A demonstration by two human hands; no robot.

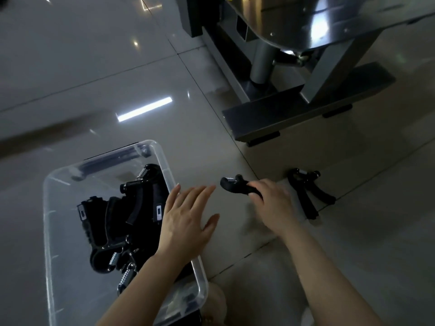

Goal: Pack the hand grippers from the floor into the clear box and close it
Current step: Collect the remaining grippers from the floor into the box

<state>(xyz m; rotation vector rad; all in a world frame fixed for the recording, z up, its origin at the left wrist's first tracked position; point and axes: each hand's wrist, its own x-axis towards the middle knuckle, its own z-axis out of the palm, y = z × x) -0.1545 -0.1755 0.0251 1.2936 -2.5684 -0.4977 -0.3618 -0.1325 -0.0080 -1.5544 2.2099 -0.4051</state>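
A clear plastic box (50, 234) stands open on the tiled floor at the lower left. Several black hand grippers (113, 222) with metal springs lie piled inside it. My left hand (186, 220) hovers open, fingers straight, over the box's right rim. My right hand (270, 201) grips the handles of a black hand gripper (231, 183), whose spring end points left toward my left hand. Another black hand gripper (306, 194) lies on the floor to the right of my right hand.
A grey metal stand with a flat base (306, 109) and a column rises at the upper right. Glossy floor tiles with light reflections (144, 109) spread around the box. The box's lid is not clearly visible.
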